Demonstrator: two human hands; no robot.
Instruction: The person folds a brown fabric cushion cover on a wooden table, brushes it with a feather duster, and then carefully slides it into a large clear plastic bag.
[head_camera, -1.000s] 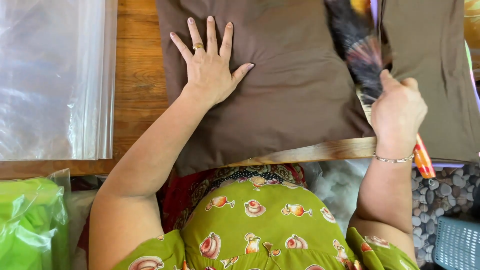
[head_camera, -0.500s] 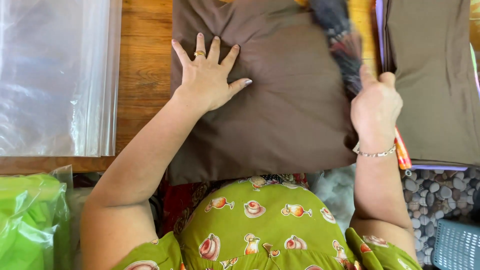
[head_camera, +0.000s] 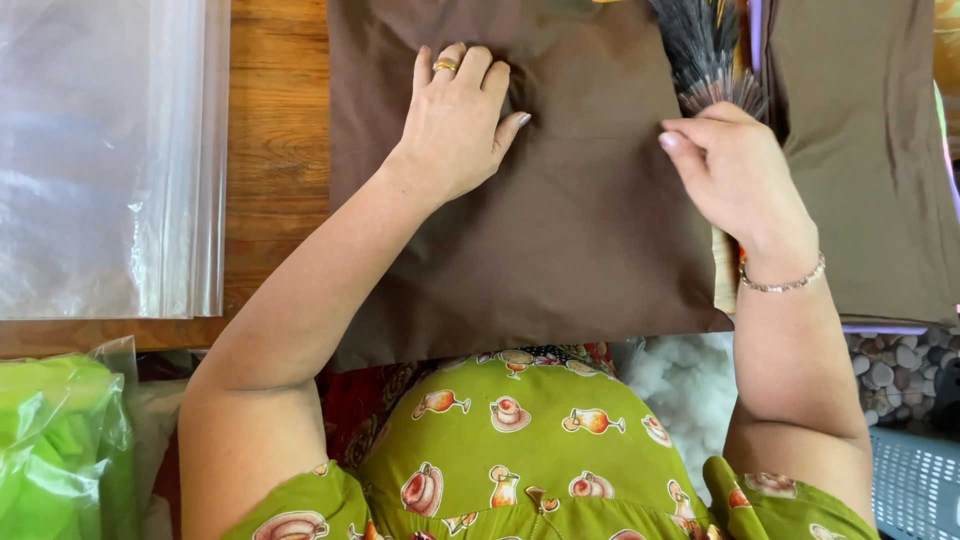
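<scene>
This is looking like a small home workshop or stall where sewn cloth goods are being packed. A worn wooden plank table (head_camera: 275, 150) is filling the upper part of the frame, and a stack of clear plastic bags (head_camera: 100, 150) is lying at upper left. Flat brown fabric cushion covers (head_camera: 590, 230) are lying at the centre and another brown pile (head_camera: 860, 160) at upper right. White fluffy stuffing (head_camera: 685, 385) is showing below the table edge, green goods in plastic (head_camera: 55, 450) are sitting at lower left, and pebbled ground (head_camera: 895, 365) is showing at lower right.
</scene>
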